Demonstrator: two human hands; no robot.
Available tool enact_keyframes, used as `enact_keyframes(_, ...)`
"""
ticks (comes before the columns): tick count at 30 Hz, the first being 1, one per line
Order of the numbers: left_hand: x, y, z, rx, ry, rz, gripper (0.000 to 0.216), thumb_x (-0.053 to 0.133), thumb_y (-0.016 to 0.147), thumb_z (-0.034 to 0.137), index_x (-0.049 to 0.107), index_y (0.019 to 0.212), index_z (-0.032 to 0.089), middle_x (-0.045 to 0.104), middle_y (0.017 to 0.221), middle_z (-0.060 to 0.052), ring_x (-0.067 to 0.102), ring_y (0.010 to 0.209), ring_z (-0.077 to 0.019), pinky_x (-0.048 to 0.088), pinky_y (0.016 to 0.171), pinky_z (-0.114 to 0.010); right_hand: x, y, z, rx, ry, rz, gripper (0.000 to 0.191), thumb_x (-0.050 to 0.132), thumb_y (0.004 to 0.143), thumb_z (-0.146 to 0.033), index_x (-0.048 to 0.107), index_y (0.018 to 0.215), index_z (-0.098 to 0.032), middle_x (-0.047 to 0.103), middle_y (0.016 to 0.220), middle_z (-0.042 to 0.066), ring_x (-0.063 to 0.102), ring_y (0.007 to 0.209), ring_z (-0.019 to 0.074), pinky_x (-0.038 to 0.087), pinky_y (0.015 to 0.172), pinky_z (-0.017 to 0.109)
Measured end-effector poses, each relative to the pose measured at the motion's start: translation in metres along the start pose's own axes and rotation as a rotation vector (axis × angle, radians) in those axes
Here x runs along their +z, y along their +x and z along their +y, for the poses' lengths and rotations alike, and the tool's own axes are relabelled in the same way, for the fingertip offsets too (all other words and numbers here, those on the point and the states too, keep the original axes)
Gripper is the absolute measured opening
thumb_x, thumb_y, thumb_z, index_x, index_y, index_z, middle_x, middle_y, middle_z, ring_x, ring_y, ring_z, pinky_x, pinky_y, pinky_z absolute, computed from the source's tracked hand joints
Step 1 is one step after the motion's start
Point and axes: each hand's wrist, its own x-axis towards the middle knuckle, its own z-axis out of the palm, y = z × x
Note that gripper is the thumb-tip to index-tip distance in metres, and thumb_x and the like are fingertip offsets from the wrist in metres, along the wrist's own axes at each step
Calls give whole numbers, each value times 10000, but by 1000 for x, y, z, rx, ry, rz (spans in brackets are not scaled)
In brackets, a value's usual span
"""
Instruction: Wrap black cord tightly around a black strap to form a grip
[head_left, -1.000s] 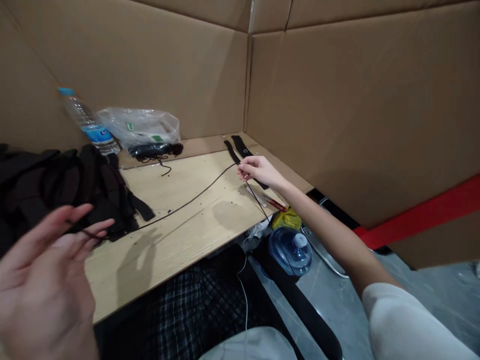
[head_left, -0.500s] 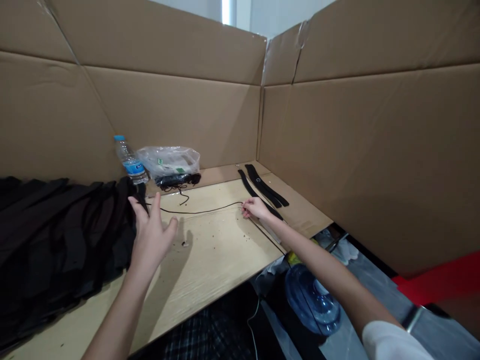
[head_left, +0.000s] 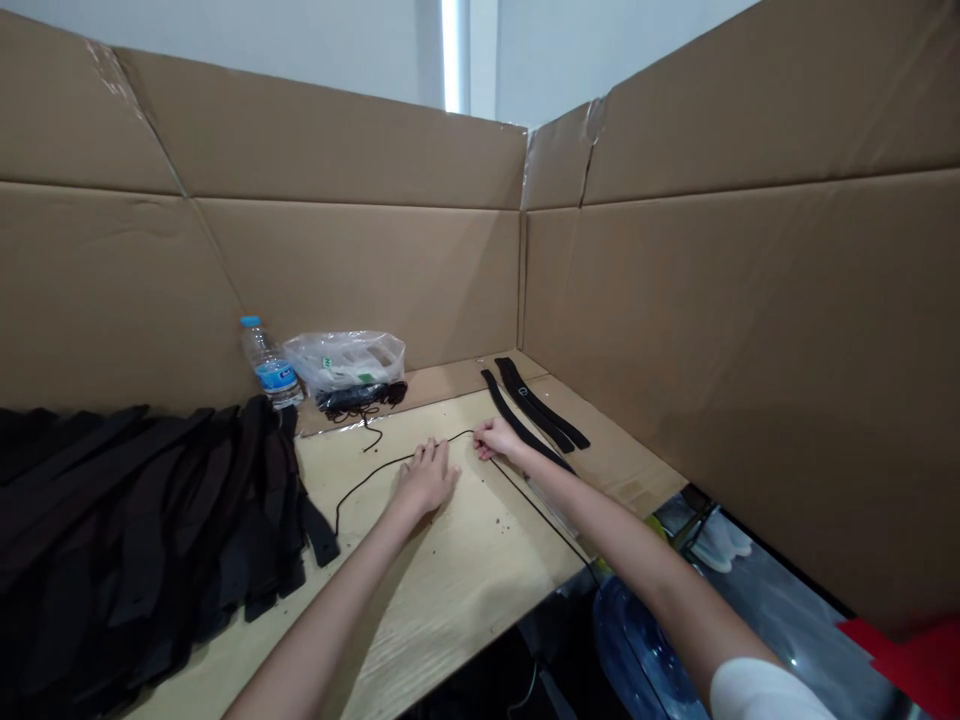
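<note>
A thin black cord [head_left: 382, 466] runs in a curve across the wooden tabletop, from a black fabric strip [head_left: 322, 537] at the left, past both hands and down over the front edge. My right hand [head_left: 495, 438] pinches the cord near the back middle of the board. Just left of it, my left hand [head_left: 426, 478] reaches over the cord with its fingers apart and lowered, touching or nearly touching it. Under those fingers the cord is partly hidden. Several black strips [head_left: 525, 395] lie beyond my right hand, one with a small round mark.
A large pile of black strips [head_left: 135, 540] covers the left side. Against the back cardboard wall [head_left: 360, 260] are a water bottle [head_left: 274, 372] and a clear plastic bag [head_left: 349, 358] with black cords. Below the front edge stands a big blue water jug [head_left: 634, 645].
My left hand has moved right, from beside the pile to the cord near my right hand. The cord's left part now bends differently. The camera view has tilted up.
</note>
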Motion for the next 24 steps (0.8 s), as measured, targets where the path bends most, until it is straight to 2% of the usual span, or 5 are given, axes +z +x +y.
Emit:
enact_keyframes(3, 8, 15, 0, -30, 25, -14, 658, 274, 938, 445, 283, 1493, 93, 210, 1567, -185, 217, 1446, -353, 264, 1105, -597, 1, 6, -4, 12, -72, 16, 301, 573, 937, -322, 580, 1177, -141, 617, 1131, 83, 633, 939, 188, 552, 793, 377)
enact_keyframes(7, 12, 27, -2, -15, 43, -6, 655, 236, 938, 483, 321, 1487, 135, 180, 1583, -139, 175, 1462, -329, 219, 1128, -593, -3, 9, -6, 7, -175, 72, 284, 572, 938, -318, 586, 1156, -136, 627, 1091, 75, 640, 893, 172, 560, 756, 351)
enact_keyframes(10, 11, 35, 0, -12, 49, 19, 655, 215, 942, 492, 323, 1489, 147, 137, 1595, -115, 121, 1475, -314, 182, 1142, -591, -16, 9, -8, -15, -283, 160, 288, 571, 938, -319, 584, 1161, -137, 627, 1098, 77, 640, 898, 175, 558, 764, 358)
enact_keyframes(17, 5, 60, 1, -9, 34, 28, 616, 216, 948, 493, 372, 1471, 207, 154, 1592, -107, 145, 1469, -322, 193, 1128, -613, -52, 4, -12, 3, -646, 396, 279, 591, 924, -316, 604, 1149, -152, 607, 1182, 91, 607, 1047, 216, 514, 890, 421)
enact_keyframes(24, 4, 77, -13, 49, 10, 1, 534, 233, 963, 464, 404, 1446, 312, 181, 1594, -63, 175, 1462, -322, 213, 1113, -628, -50, 10, -6, 22, -830, 400, 302, 593, 923, -324, 600, 1156, -132, 607, 1186, 103, 609, 1045, 220, 511, 895, 430)
